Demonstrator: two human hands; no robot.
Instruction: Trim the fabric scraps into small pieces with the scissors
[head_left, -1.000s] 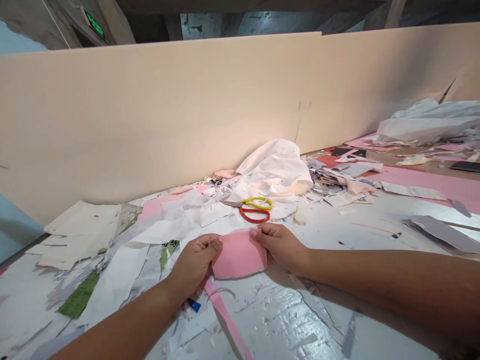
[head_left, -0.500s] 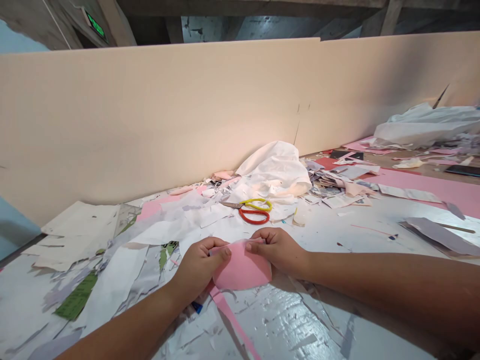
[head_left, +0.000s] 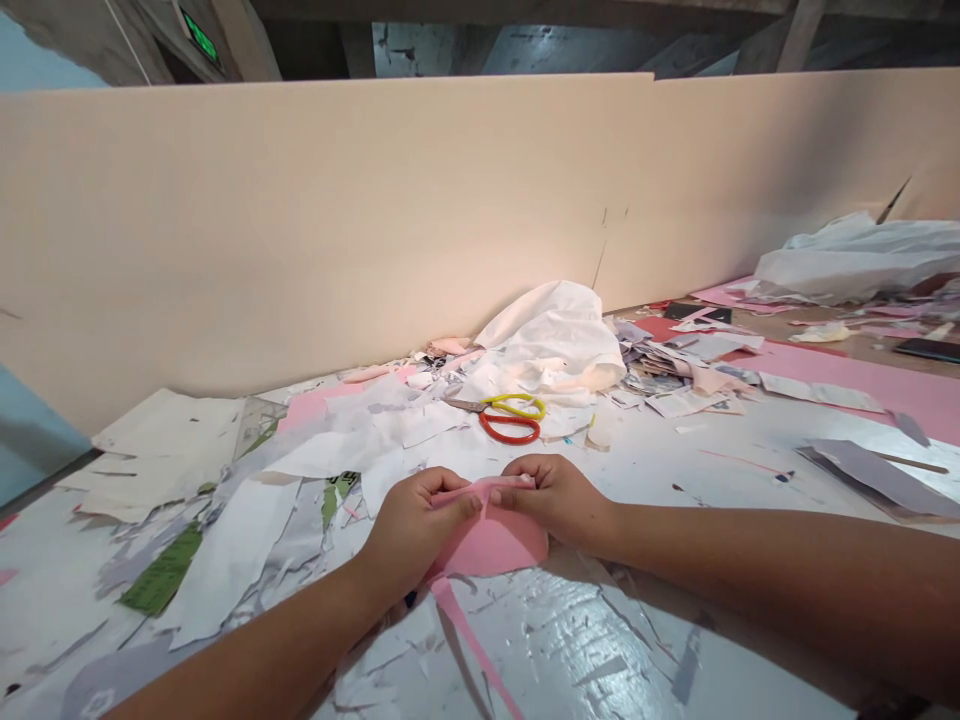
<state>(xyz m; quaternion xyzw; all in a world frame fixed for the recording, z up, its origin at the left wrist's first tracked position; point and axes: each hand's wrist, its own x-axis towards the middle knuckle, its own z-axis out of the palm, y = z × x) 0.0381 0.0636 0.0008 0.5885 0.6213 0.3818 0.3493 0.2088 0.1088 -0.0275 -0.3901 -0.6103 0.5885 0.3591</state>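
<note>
A small piece of pink paper (head_left: pixel 495 545) is pinched between both my hands, just above the white table. My left hand (head_left: pixel 416 525) grips its upper left part, the thumb pressed on the near face. Gripping the upper right part, my right hand (head_left: pixel 559 500) has its thumb close to the left one. The paper's top edge bends over between the thumbs. Under the paper a narrow pink strip (head_left: pixel 476 645) runs toward the front edge of the view. Scissors (head_left: pixel 510 418) with one yellow and one red handle lie just beyond my hands.
White paper scraps (head_left: pixel 240 550) cover the left side, with a green piece (head_left: pixel 165 570) among them. A crumpled white sheet (head_left: pixel 551 335) leans near the beige partition (head_left: pixel 337 220). Pink sheets (head_left: pixel 847 380) and a grey strip (head_left: pixel 881 475) lie at right.
My thumbs have moved inward, closer together along the top of the pink paper. Its flat top edge is now bent over between them. The scissors have stayed put.
</note>
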